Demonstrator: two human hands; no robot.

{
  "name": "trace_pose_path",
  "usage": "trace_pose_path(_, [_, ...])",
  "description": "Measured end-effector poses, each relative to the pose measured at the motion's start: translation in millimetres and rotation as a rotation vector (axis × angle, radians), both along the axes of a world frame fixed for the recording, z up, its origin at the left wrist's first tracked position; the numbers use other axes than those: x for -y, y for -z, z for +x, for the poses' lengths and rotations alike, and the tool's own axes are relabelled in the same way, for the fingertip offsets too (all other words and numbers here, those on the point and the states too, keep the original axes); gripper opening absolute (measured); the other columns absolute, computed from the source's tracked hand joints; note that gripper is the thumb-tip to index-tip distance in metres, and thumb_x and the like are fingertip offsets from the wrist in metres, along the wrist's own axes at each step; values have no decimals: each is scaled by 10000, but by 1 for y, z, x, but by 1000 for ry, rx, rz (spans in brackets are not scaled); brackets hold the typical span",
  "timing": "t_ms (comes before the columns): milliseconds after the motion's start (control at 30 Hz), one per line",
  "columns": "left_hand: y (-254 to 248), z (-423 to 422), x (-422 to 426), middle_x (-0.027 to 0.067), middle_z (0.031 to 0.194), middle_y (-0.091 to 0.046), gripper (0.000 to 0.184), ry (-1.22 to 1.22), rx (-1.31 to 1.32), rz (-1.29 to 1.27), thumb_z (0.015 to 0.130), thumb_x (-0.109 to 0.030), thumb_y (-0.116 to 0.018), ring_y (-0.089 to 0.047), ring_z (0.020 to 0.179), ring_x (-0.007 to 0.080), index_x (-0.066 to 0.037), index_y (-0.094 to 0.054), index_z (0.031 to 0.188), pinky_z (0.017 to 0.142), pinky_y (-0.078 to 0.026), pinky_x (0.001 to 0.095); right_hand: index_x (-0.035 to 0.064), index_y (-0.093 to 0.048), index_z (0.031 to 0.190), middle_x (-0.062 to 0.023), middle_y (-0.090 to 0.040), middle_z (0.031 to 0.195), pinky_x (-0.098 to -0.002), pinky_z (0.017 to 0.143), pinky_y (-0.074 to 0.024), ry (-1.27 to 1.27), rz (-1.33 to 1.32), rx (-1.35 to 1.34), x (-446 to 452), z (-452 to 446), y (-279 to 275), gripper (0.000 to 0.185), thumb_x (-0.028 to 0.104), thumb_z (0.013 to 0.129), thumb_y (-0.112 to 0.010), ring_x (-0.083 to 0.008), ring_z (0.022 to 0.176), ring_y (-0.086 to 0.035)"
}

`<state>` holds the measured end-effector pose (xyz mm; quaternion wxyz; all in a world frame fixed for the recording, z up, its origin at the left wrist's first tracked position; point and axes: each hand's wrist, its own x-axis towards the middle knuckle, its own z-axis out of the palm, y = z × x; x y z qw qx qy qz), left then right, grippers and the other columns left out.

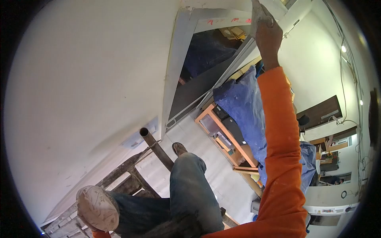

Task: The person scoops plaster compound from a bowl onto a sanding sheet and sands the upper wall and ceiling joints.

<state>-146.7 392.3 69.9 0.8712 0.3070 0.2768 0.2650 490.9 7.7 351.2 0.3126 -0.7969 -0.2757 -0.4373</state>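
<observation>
My right hand point(268, 29) reaches up at the top of the view, at the upper corner of the framed opening. Its fingers are bent and closed, but what they hold is cut off by the picture edge and cannot be made out. Low on the left, a round container point(98, 208) of pale, smeared paste is held in front of my legs. My left hand point(94, 229) supports it from below, mostly hidden behind its rim. An orange sleeve covers my right arm.
A worn wooden ladder point(139, 180) with a metal pipe point(155, 147) stands by my legs, above the tiled floor point(190, 139). The pale wall point(91, 79) fills the left. Blue plastic sheeting point(242, 99) drapes over an orange-brown shelf unit point(224, 137). Cables point(343, 67) hang at right.
</observation>
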Motion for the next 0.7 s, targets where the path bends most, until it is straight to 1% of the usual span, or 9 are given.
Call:
trace_pose_path(100, [0,-1,-1,119,1447,-368,722,-1,-3,2,892,-579,-422,-400,1290,330,-107,-331,1430,1067,-353,489,12,-606,1165,-70,-646,865,-246,584,-476,45,186,42,5,52,14,382,99,808,-500,-131,652,-602])
trace_pose_path(233, [0,1,1,118,1449,-365,725,-16,-8,-7,890,-582,-423,-398,1291,330,-109,-329,1432,1067,-353,489,-6,-551,1246,-239,-637,1072,-361,844,-486,-15,350,346,-48,95,0,394,118,879,-479,-329,985,-627])
trace_pose_path(267, [0,5,2,117,1449,-365,726,-20,-16,-6,890,-583,-424,-398,1292,330,-110,-328,1432,1068,-352,489,15,-544,1260,-246,-641,1041,-419,867,-469,206,367,125,-89,19,-13,414,154,882,-448,-396,997,-606])
trace_pose_path(367, [1,1,4,116,1451,-363,728,-29,-35,-3,888,-585,-425,-396,1293,330,-112,-327,1433,1068,-352,490,19,-577,1217,-251,-648,977,-429,858,-470,322,260,19,-91,20,-26,403,164,861,-455,-419,955,-604])
trace_pose_path(500, [-1,-5,3,115,1453,-360,731,-34,-47,5,887,-588,-426,-394,1295,330,-115,-324,1435,1068,-351,490,21,-620,1152,-233,-662,916,-411,777,-495,91,26,-70,-48,-35,-17,365,143,830,-499,-387,862,-626])
trace_pose_path(567, [-4,-7,3,114,1454,-359,732,-37,-45,11,886,-589,-427,-393,1296,329,-116,-323,1435,1069,-351,490,46,-626,1114,-65,-613,778,-315,538,-485,-605,443,-475,19,3,-7,343,122,781,-598,-156,641,-592])
trace_pose_path(600, [-4,-7,3,114,1454,-358,733,-41,-41,14,886,-590,-427,-393,1296,329,-117,-323,1436,1069,-351,490,46,-626,1114,-65,-613,778,-315,538,-485,-610,445,-470,50,30,-15,343,122,781,-598,-156,641,-592])
trace_pose_path(633, [-5,-7,4,114,1455,-357,734,-41,-37,18,885,-590,-427,-392,1297,329,-117,-322,1436,1069,-351,490,31,-619,1090,-68,-615,787,-330,525,-486,-65,-273,-35,80,63,-26,327,152,787,-623,-178,632,-593])
trace_pose_path(700, [-7,-6,5,113,1456,-356,735,-47,-29,26,884,-592,-428,-391,1298,329,-119,-321,1437,1069,-351,490,16,-613,1066,-72,-617,796,-344,512,-486,508,-951,413,89,93,-36,322,183,793,-648,-200,623,-594])
